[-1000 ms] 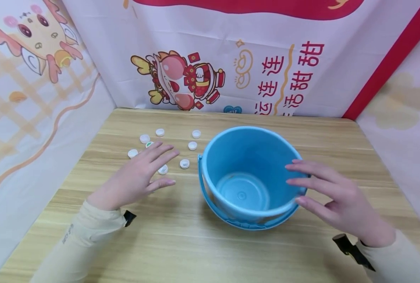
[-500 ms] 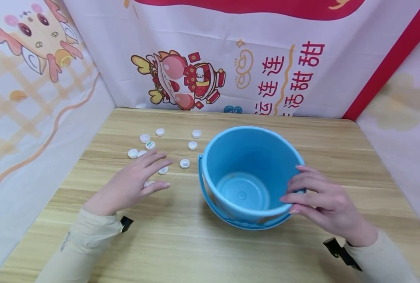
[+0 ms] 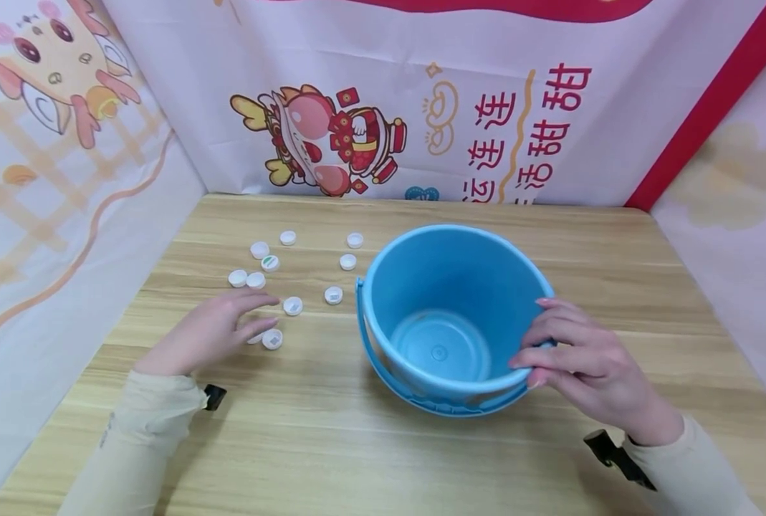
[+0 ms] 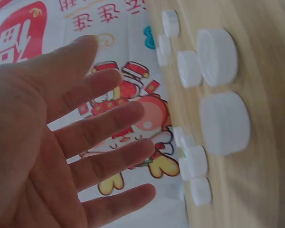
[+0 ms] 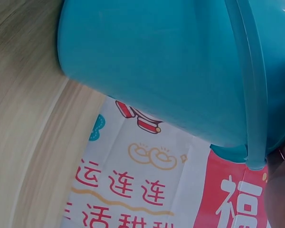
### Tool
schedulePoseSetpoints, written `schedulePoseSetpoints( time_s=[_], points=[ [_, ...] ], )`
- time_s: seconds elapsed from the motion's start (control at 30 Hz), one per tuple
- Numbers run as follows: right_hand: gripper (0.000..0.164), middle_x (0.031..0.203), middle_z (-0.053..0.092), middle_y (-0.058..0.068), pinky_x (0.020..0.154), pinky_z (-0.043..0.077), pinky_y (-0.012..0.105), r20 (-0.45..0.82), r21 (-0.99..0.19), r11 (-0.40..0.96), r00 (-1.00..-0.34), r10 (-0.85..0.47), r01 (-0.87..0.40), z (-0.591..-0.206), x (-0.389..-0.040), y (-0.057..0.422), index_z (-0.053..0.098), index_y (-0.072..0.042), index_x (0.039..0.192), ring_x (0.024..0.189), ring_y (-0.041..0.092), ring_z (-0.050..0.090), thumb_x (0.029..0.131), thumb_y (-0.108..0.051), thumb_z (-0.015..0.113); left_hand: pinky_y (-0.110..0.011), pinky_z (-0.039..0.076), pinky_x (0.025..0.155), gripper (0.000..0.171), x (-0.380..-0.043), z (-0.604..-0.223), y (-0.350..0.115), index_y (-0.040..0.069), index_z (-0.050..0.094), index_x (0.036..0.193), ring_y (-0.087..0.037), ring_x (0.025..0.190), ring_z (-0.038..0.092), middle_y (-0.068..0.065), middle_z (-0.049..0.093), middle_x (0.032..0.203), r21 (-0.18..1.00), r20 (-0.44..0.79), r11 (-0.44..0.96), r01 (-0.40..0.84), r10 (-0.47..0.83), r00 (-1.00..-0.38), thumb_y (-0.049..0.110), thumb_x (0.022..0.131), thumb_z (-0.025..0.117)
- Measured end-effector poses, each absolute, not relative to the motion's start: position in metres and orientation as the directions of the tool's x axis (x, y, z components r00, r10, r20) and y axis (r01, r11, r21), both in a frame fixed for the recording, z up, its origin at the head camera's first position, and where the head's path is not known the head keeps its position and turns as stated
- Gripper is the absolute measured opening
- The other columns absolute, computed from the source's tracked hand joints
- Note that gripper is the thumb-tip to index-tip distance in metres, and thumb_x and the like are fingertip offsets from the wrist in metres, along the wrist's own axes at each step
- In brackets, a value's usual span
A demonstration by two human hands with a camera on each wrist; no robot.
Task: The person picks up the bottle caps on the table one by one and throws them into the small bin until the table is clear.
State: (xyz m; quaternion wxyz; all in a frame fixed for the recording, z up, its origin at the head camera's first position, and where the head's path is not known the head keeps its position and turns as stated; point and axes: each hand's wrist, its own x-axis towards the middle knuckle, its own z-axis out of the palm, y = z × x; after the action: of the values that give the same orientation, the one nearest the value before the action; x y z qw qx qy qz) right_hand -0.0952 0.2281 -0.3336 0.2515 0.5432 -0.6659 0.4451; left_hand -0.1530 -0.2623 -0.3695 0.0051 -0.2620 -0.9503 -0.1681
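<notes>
A light blue bucket (image 3: 447, 276) stands upright, its bottom showing bare inside. My right hand (image 3: 598, 365) grips its right rim, fingers over the edge and thumb outside. The right wrist view has the bucket's outer wall (image 5: 156, 61) and its handle (image 5: 252, 90), with only a dark bit of the hand (image 5: 281, 190) at the edge. My left hand (image 3: 205, 330) hovers by several white bottle caps, close to one cap (image 3: 272, 339) and partly covering another. In the left wrist view the hand's fingers (image 4: 104, 126) are spread and hold nothing; the nearest cap (image 4: 225, 123) lies apart from them.
More white caps lie scattered on the wooden table (image 3: 331, 459), such as a green-marked cap (image 3: 270, 263) and a cap (image 3: 334, 294) left of the bucket. A printed cloth (image 3: 395, 64) stands behind the table, with further cloths along both sides.
My right hand has moved left onto the bucket's rim and taken hold of it. My left hand has drawn back to the left, uncovering several caps. The head view has shifted slightly.
</notes>
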Motion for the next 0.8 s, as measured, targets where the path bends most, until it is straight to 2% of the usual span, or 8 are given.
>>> schedulePoseSetpoints(
  time_s=[0.2,0.33,0.53,0.8],
  points=[
    [0.026,0.09,0.067,0.013,0.111,0.032,0.04,0.826,-0.318,0.006,-0.281,-0.49,-0.948,-0.327,-0.092,0.225,0.076,0.002,0.091,0.095,0.022,0.058,0.091,-0.023,0.07,-0.057,0.043,0.099,0.038,-0.159,-0.375,-0.276,-0.001,0.064,0.126,-0.04,0.118,0.058,-0.019,0.064,0.125,0.327,0.009,0.831,0.45,0.473,-0.881,0.016,0.092,0.071],
    [0.026,0.088,0.066,0.012,0.111,0.032,0.039,0.83,-0.317,0.004,-0.28,-0.483,-0.948,-0.323,-0.09,0.222,0.076,0.002,0.091,0.094,0.02,0.058,0.092,-0.024,0.069,-0.055,0.046,0.096,0.039,-0.16,-0.379,-0.282,-0.004,0.065,0.124,-0.038,0.112,0.061,-0.017,0.067,0.12,0.337,-0.036,0.835,0.436,0.474,-0.88,0.014,0.09,0.073],
    [0.027,0.087,0.065,0.012,0.111,0.032,0.038,0.834,-0.311,0.006,-0.276,-0.478,-0.95,-0.322,-0.091,0.221,0.076,0.001,0.09,0.093,0.02,0.057,0.092,-0.024,0.068,-0.05,0.051,0.086,0.039,-0.161,-0.386,-0.288,-0.003,0.068,0.12,-0.028,0.098,0.065,-0.012,0.07,0.111,0.373,-0.077,0.837,0.4,0.458,-0.886,0.014,0.086,0.077],
    [0.027,0.088,0.066,0.01,0.112,0.032,0.038,0.807,-0.335,0.07,-0.324,-0.494,-0.94,-0.328,-0.092,0.224,0.076,-0.002,0.093,0.095,0.018,0.058,0.092,-0.027,0.067,-0.039,0.05,0.075,0.032,-0.165,-0.392,-0.294,0.001,0.071,0.114,-0.015,0.081,0.059,0.001,0.067,0.091,0.388,-0.122,0.855,0.343,0.417,-0.901,0.011,0.085,0.078]
  ],
)
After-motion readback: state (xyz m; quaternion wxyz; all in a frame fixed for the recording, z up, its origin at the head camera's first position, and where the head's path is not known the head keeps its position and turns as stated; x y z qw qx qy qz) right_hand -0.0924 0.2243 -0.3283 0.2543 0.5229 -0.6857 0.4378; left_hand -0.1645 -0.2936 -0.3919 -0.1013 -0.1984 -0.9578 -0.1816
